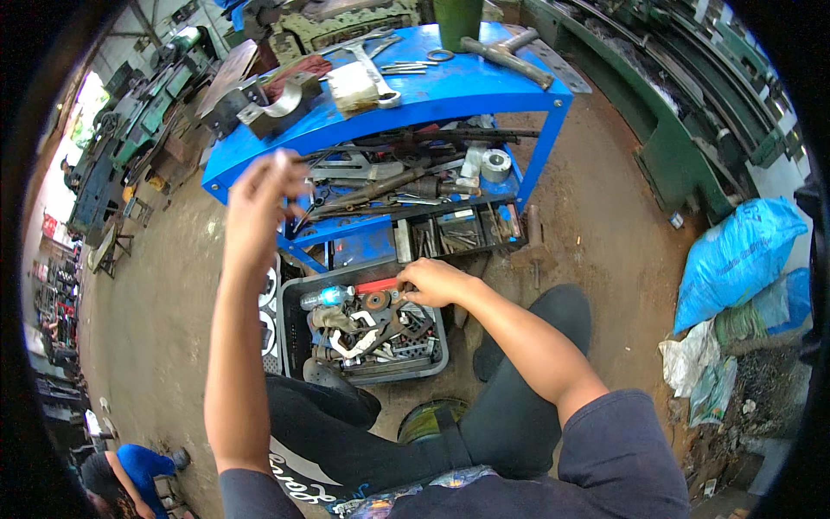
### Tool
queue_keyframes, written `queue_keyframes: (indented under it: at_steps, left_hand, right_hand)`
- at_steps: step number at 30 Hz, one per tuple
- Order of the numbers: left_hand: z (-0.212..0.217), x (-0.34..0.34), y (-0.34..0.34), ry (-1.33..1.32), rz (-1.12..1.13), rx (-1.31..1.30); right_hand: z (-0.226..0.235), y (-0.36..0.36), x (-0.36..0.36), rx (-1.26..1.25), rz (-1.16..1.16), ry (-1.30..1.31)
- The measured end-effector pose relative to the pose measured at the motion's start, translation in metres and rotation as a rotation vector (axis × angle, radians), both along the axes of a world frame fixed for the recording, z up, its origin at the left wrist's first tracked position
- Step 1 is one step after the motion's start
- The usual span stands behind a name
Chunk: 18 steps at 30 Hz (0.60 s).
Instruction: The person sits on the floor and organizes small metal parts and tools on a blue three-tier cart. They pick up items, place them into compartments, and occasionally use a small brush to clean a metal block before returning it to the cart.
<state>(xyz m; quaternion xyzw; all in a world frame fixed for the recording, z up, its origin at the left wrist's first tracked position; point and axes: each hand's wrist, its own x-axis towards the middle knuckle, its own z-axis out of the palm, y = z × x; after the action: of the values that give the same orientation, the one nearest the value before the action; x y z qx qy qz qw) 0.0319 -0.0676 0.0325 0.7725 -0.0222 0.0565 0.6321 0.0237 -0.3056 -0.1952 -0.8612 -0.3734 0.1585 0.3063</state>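
My left hand (266, 201) is raised in front of the blue workbench's left side, smeared by motion, so its fingers do not read clearly. My right hand (437, 283) hangs over the far right part of a grey plastic bin (393, 375), its fingers curled down; anything between them is hidden. Inside the bin lie a clear bottle with a blue label (328, 297), a red flat bar (376, 285), a round abrasive disc (376, 300), a white C-shaped piece (356, 342) and a jumble of metal tools.
The blue workbench (471, 105) carries wrenches (373, 71), a metal bearing block (278, 105) and a T-shaped bar (508, 59). Its shelf holds rods and a tape roll (495, 164). Blue sacks (739, 255) lie right, beside a green machine (674, 147). Another person (130, 480) is at lower left.
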Motion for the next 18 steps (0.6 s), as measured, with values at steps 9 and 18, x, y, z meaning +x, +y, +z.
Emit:
queue_keyframes:
  at_steps: [9, 18]
  left_hand:
    - [0.028, 0.127, -0.052, 0.088, 0.286, 0.866]
    - [0.041, 0.171, -0.101, 0.077, 0.282, 1.156]
  right_hand:
    - [0.001, -0.039, 0.018, -0.088, -0.217, -0.048]
    - [-0.015, -0.112, 0.072, -0.193, -1.152, -0.004]
